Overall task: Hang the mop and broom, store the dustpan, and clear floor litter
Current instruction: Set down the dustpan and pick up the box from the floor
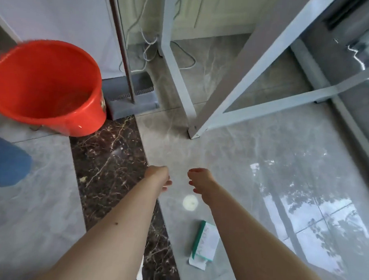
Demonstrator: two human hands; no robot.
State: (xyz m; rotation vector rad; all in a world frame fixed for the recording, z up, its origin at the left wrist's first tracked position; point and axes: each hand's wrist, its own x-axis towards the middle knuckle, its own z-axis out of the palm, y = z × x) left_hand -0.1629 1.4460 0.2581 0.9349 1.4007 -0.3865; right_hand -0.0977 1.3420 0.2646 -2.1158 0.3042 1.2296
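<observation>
Head camera view, looking steeply down at a glossy grey tiled floor (253, 156) crossed by a strip of dark brown marble with pale veins.

Two bare forearms reach forward from the bottom edge. The left hand (157, 177) and the right hand (199, 180) hang side by side above the floor, close but not touching. Both are seen from the back with the fingers curled under. Neither grip holds anything; how far the fingers are closed cannot be told from this angle.

Litter lies on the grey tiles near the arms. A small round whitish scrap (190, 202) sits between the two wrists, just below the hands. A flat white and green paper packet (204, 244) lies beside the right forearm, closer to the bottom edge. A tiny pale fleck (83, 179) rests on the marble strip to the left of the left arm.

At upper left an orange-red plastic bucket (47, 85) stands on the floor, with nothing in it. Just behind and to its right a grey dustpan (134, 103) stands against a white wall, with a long dark handle (122, 44) rising from it out of the top edge. White cables (147, 50) lie tangled on the floor behind.

The white metal legs of a bench (176, 75) slant across the upper right. A patch of blue cloth (5, 160) shows at the left edge.
</observation>
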